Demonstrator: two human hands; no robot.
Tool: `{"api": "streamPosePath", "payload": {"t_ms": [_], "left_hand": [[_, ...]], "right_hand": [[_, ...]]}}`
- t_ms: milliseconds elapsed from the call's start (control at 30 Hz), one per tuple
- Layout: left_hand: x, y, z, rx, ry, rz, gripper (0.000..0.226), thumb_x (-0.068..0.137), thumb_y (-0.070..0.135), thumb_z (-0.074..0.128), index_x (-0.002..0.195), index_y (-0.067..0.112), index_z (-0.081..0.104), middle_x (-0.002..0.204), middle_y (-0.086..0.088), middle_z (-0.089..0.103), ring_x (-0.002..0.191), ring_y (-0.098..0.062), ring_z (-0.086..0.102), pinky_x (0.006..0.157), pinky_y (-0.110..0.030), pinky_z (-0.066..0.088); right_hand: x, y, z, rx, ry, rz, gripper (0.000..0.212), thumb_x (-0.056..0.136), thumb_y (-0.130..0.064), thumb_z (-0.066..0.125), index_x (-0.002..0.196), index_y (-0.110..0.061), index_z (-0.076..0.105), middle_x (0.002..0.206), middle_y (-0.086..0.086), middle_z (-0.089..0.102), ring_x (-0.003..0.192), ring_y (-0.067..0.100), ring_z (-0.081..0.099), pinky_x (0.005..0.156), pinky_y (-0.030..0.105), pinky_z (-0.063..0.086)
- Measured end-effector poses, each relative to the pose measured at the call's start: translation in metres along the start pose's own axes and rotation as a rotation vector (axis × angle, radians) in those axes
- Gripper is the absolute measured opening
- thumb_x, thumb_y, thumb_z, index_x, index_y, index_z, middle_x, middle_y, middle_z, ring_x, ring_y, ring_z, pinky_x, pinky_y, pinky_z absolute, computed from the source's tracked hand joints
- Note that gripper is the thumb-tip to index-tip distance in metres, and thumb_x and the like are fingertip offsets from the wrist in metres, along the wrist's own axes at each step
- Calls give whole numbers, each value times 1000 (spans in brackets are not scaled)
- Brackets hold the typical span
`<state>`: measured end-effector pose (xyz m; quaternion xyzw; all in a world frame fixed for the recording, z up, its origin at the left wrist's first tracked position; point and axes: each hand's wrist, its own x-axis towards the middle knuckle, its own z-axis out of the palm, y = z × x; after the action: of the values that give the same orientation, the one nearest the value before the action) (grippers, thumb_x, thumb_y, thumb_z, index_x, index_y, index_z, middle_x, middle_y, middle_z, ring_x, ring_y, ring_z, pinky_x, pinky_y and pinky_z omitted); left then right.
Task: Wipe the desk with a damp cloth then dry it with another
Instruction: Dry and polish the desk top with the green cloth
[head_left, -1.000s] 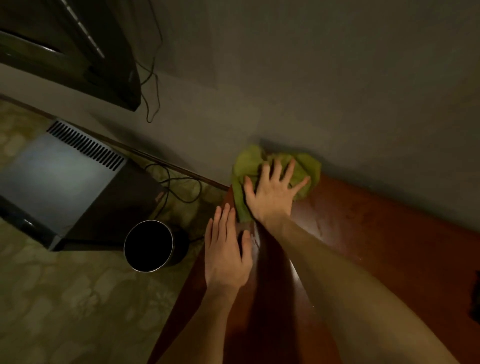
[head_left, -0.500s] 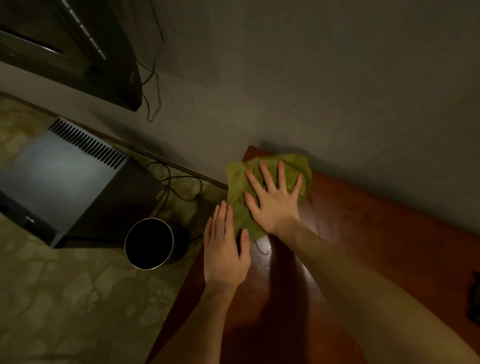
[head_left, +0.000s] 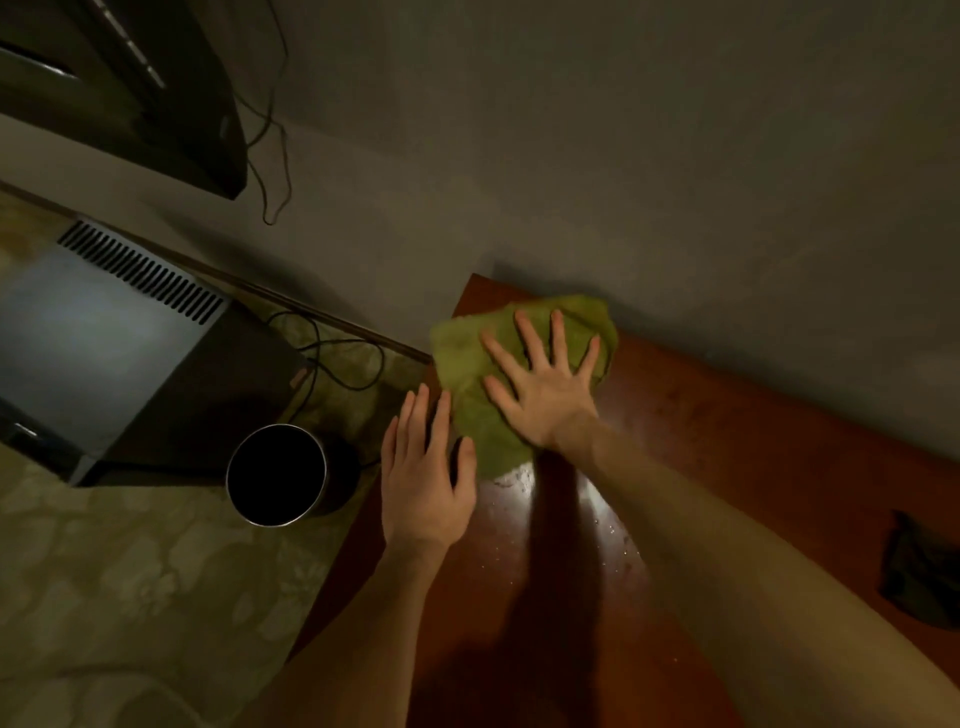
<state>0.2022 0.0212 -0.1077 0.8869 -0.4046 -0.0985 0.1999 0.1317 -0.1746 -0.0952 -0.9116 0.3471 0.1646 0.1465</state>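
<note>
A green cloth (head_left: 470, 358) lies spread on the far left corner of the reddish wooden desk (head_left: 727, 415), close to the wall. My right hand (head_left: 543, 387) presses flat on the cloth with fingers fanned apart. My left hand (head_left: 423, 475) rests palm down at the desk's left edge, just beside the cloth's near end, fingers together and holding nothing. Small water drops glisten on the wood below the cloth. A dark crumpled cloth (head_left: 919, 577) sits on the desk at the far right.
A dark round bin (head_left: 278, 475) stands on the patterned floor left of the desk. Beside it sits a grey box with a vent grille (head_left: 104, 332), cables trailing behind. A dark screen (head_left: 130, 88) hangs on the wall at upper left.
My right hand has drawn the green cloth back from the wall toward me, and the bunched cloth has flattened out. My left hand has stayed at the desk's edge.
</note>
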Motion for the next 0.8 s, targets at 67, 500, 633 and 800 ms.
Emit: {"api": "streamPosePath", "payload": {"t_ms": [67,500,633,800], "left_hand": [[1,0,0,13,1,4,59,108,41,43,161,17,38,173,-7,23,162,-20,13,129,-47,22],[2,3,-4,51,-23,-20,59,108,42,39,162,19,37,174,-5,22,162,-19,13,130,-44,20],[1,4,-3,58,-14,-7,58,108,40,39,162,18,38,173,-7,24,162,-21,13,130,-46,20],[3,4,-5,72,-24,-2,56,107,38,40,158,15,44,172,-9,26,161,-24,18,129,-47,22]], "right_hand": [[10,6,-6,12,7,56,62,103,-71,9,159,-56,-11,173,-6,-22,154,38,-31,113,81,-11],[-58,-48,28,282,174,496,60,96,-62,32,137,-21,48,171,10,21,159,44,-6,111,83,-6],[5,-33,10,137,196,403,77,100,-68,15,166,-28,14,175,6,3,157,46,-13,110,84,-6],[-70,-37,42,64,215,231,66,105,-64,20,166,-41,10,176,5,1,159,42,-10,115,80,1]]}}
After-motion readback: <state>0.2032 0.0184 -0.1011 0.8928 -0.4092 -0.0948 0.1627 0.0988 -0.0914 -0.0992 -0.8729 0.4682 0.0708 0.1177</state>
